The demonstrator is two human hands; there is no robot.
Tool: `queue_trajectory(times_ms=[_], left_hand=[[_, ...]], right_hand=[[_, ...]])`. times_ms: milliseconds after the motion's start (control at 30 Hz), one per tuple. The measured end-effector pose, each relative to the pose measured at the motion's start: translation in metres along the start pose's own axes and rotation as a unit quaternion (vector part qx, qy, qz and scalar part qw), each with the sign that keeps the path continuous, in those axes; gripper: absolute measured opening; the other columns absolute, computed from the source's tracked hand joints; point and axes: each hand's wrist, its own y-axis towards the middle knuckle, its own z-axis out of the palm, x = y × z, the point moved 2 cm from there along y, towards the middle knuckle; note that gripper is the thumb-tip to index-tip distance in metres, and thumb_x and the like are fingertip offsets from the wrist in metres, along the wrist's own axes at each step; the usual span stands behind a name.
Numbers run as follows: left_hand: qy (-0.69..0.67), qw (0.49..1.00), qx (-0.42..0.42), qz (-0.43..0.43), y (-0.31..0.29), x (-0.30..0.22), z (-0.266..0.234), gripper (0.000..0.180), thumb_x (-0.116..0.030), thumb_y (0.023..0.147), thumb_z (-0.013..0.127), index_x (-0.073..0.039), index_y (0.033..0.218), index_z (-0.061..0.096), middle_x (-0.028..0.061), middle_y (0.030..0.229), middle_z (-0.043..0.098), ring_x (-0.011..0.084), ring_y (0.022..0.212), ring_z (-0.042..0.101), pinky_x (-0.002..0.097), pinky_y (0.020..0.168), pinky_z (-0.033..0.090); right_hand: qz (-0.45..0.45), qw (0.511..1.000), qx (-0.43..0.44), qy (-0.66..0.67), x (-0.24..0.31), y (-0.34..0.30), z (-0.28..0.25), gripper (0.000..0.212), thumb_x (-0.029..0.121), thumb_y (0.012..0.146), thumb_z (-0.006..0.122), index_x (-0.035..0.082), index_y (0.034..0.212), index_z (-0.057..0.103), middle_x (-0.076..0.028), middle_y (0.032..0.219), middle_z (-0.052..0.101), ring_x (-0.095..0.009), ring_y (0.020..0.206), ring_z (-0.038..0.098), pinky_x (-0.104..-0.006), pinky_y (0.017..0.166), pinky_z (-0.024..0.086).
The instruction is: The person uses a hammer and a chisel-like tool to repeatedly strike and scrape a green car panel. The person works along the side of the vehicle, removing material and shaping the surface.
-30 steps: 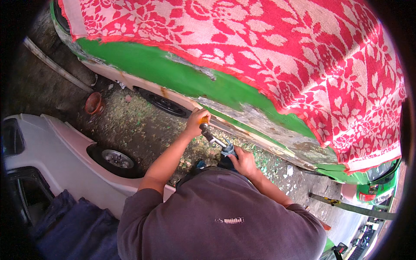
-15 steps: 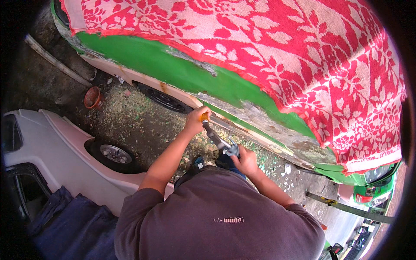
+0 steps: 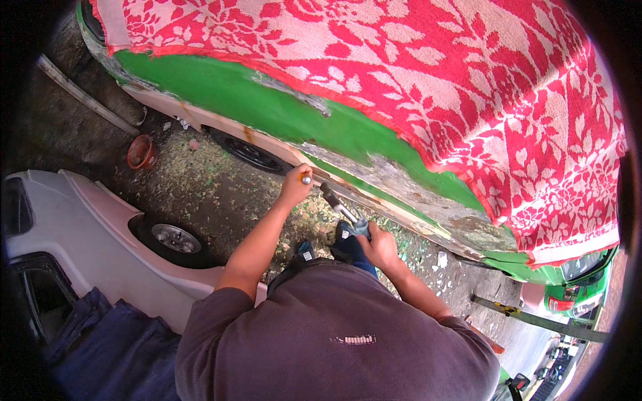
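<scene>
The left hand (image 3: pixel 295 186) is gripping a small orange-handled tool (image 3: pixel 305 178), with its fingers sitting closed all around the handle. The tool's round metal end is poking out on the right side of the fist, and the rest of it is hiding in the hand. The right hand (image 3: pixel 381 247) is holding a hammer (image 3: pixel 344 211), and its fingers are wrapping shut around the blue-grey handle. The hammer is tilting to the left and away from the person, and its dark head is pointing toward the left hand. The 2 tools are staying apart, with a little gap showing between the head and the metal end. Both hands are working in front of the person, on the near side of a green car (image 3: pixel 221 77). I cannot tell if the small tool is touching the car. A red and pink cloth (image 3: pixel 435 53) is covering the far part of that car. On the left, a grey car (image 3: pixel 100 227) is standing near, and a brown pot (image 3: pixel 141 152) is lying farther off on the dirty ground (image 3: pixel 221 200)
</scene>
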Motion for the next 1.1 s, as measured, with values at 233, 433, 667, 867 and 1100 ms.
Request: queue_trajectory(times_ms=[233,433,667,867,1100], left_hand=[[-0.047,0.990,0.060,0.115,-0.008,-0.052,-0.011,0.018,0.007,0.076,0.055,-0.007,0.080,0.045,0.0037,0.077,0.043,0.0140,0.066,0.044,0.0265,0.063,0.039],[-0.022,0.986,0.099,0.135,-0.010,-0.059,-0.020,0.025,0.010,0.068,0.057,-0.006,0.078,0.040,0.0051,0.078,0.043,0.0175,0.068,0.043,0.0266,0.062,0.037],[-0.015,0.982,0.090,0.164,-0.009,-0.056,-0.022,0.030,0.015,0.064,0.058,-0.004,0.077,0.040,0.0058,0.078,0.042,0.0163,0.068,0.044,0.0279,0.061,0.038],[-0.091,0.982,0.125,0.106,-0.001,-0.034,-0.021,0.024,0.009,0.071,0.063,-0.003,0.080,0.044,0.0086,0.077,0.044,0.0237,0.068,0.046,0.0297,0.063,0.042],[-0.015,0.983,0.121,0.140,0.006,-0.060,-0.026,0.024,0.005,0.069,0.061,-0.004,0.077,0.041,0.0067,0.073,0.040,0.0170,0.065,0.041,0.0299,0.060,0.037]], right_hand=[[0.015,0.997,-0.008,0.081,-0.003,-0.006,-0.007,0.027,0.021,0.081,0.071,0.002,0.089,0.054,-0.022,0.065,0.058,-0.044,0.064,0.060,-0.0493,0.058,0.047],[0.007,0.997,-0.003,0.079,0.000,-0.005,-0.005,0.027,0.022,0.080,0.071,0.001,0.088,0.055,-0.023,0.066,0.059,-0.045,0.066,0.061,-0.0492,0.059,0.047],[-0.010,0.998,0.005,0.061,0.009,-0.005,0.000,0.029,0.024,0.081,0.071,0.001,0.091,0.056,-0.022,0.072,0.062,-0.043,0.068,0.062,-0.0485,0.060,0.048],[-0.087,0.995,0.011,0.050,0.025,0.000,-0.001,0.028,0.025,0.082,0.070,0.002,0.091,0.056,-0.020,0.073,0.061,-0.041,0.067,0.062,-0.0480,0.060,0.048],[-0.091,0.995,-0.016,-0.034,0.017,0.010,0.008,0.025,0.021,0.081,0.071,0.004,0.089,0.055,-0.018,0.071,0.060,-0.040,0.065,0.061,-0.0475,0.058,0.048]])
